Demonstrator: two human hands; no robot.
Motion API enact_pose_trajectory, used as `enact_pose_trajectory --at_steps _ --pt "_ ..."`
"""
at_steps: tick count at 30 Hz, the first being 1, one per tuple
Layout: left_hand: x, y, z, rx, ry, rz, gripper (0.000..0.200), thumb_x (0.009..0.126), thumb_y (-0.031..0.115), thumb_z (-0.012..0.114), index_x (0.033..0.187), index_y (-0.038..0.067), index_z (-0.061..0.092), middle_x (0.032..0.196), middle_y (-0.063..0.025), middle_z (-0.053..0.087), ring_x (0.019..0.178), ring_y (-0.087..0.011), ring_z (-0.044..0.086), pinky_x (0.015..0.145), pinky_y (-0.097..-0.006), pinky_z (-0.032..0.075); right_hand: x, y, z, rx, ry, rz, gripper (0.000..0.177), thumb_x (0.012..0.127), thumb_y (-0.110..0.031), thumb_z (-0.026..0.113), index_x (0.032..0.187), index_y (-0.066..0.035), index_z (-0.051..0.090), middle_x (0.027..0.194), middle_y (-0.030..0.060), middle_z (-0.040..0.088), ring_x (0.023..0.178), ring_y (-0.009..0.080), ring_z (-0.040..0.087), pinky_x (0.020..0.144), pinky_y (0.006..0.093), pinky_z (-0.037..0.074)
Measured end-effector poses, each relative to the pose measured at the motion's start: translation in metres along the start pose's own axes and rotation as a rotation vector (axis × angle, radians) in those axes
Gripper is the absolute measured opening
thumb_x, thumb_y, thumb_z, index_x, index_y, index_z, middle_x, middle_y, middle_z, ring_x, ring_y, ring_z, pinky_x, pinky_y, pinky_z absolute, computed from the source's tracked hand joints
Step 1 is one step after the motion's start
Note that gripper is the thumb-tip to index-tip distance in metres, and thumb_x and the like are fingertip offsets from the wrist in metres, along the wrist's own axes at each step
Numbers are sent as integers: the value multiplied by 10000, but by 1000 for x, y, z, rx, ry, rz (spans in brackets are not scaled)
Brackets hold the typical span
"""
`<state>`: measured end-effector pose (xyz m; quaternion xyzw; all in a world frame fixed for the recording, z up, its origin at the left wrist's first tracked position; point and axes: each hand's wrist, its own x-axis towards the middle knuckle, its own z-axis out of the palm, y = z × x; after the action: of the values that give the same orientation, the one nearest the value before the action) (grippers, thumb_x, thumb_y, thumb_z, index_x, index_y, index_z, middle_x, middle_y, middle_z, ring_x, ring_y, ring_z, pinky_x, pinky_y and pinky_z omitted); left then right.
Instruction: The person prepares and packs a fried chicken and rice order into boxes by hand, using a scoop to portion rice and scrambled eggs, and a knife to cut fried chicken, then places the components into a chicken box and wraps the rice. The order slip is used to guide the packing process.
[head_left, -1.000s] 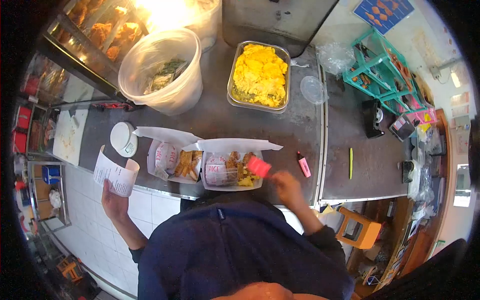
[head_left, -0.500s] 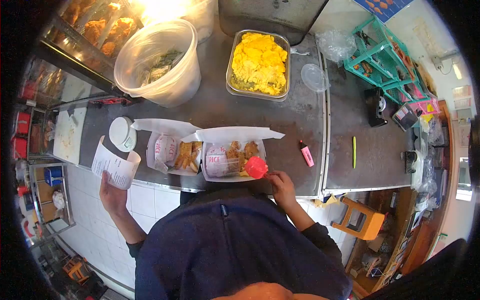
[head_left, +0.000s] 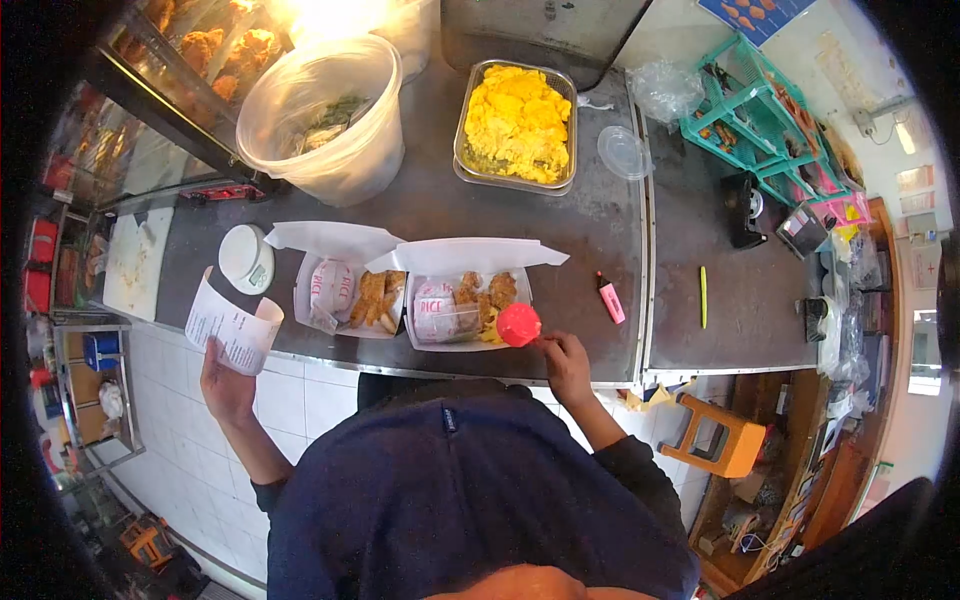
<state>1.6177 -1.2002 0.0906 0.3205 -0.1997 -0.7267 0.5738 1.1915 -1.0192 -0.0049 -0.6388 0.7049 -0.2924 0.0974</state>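
My left hand (head_left: 228, 388) grips a curled printed paper slip (head_left: 232, 325) at the counter's front edge, left of the boxes. In my right hand (head_left: 568, 368) is the handle of a red scoop (head_left: 518, 325). The scoop's bowl is over the front right corner of the right food box (head_left: 480, 250), where a bit of yellow egg shows beside it. That box holds a paper-wrapped rice pack (head_left: 432, 312) and fried chicken pieces (head_left: 500, 290). Against it stands the left food box (head_left: 335, 240), lid raised, with another rice pack (head_left: 331, 288) and cut fried pieces (head_left: 376, 298).
A metal tray of scrambled egg (head_left: 515, 125) sits behind the boxes. To its left stands a plastic-lined tub (head_left: 350, 165); a white scale (head_left: 245, 258) is near the slip. Rightward lie a pink highlighter (head_left: 611, 300), a green pen (head_left: 703, 297), a clear lid (head_left: 623, 152) and green baskets (head_left: 755, 110).
The view has shifted slightly. Both hands keep their holds, and the red scoop stays over the right box's front corner.
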Motion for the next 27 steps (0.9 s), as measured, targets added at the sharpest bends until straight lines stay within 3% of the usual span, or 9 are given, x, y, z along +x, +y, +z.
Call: enact_pose_trajectory --at_steps 2,5,9,18,19,21,23,25,27 --pt "-1 -2 1 6 82 15 414 875 189 369 1246 24 292 1254 -121 380 1154 -244 368 972 -435 256 0 3 3 -39 -10 3 178 682 20 516 839 -50 559 839 117 533 755 274 523 655 349 430" --pt "-5 -2 -5 -4 -77 3 414 875 186 373 1246 24 289 1246 -121 388 1149 -242 375 969 -432 261 7 0 -7 286 49 240 167 738 -26 523 900 -57 547 794 99 548 714 231 531 626 302 420" --pt "-9 -2 -2 -18 13 27 408 875 187 376 1238 19 298 1238 -122 397 1140 -243 386 967 -431 266 22 -1 -26 833 -107 518 115 870 -139 441 889 -42 501 716 -12 506 574 40 398 504 188 342" --pt "-9 -2 -8 -15 -7 56 428 870 202 389 1245 20 293 1242 -110 392 1149 -239 371 971 -422 259 70 -28 -101 1185 -172 582 98 869 -153 444 887 -77 503 654 -34 457 497 25 351 440 159 273" --pt "-7 -2 -9 -18 -16 53 429 869 202 389 1246 20 293 1243 -110 391 1151 -239 369 972 -420 257 84 -26 -109 1025 -108 436 114 871 -159 439 886 -67 504 615 -46 438 489 23 353 425 157 263" --pt "-4 -3 -8 -7 -45 52 427 867 205 391 1243 23 304 1242 -109 393 1149 -240 370 974 -416 255 122 -8 -124 867 -22 475 185 870 -137 422 983 -23 514 561 -57 395 467 16 356 408 152 258" --pt "-1 -4 -10 -28 -63 52 421 867 207 392 1238 24 313 1238 -108 397 1147 -238 372 973 -415 256 170 28 -114 598 131 335 221 857 -115 421 1038 -23 507 543 -3 439 466 65 419 428 194 322" --pt "1 -5 -13 -43 -84 56 416 868 208 392 1235 25 321 1235 -107 401 1145 -235 375 972 -414 258 214 73 -83 112 335 -127 216 817 -91 447 1011 -31 521 625 61 502 551 153 502 501 278 403" --pt "2 -6 -15 -49 -105 64 410 869 207 391 1232 28 327 1232 -105 405 1142 -231 378 970 -415 260 237 86 -62 -254 194 -106 193 780 -85 461 951 -39 538 711 83 516 649 206 524 571 335 425"
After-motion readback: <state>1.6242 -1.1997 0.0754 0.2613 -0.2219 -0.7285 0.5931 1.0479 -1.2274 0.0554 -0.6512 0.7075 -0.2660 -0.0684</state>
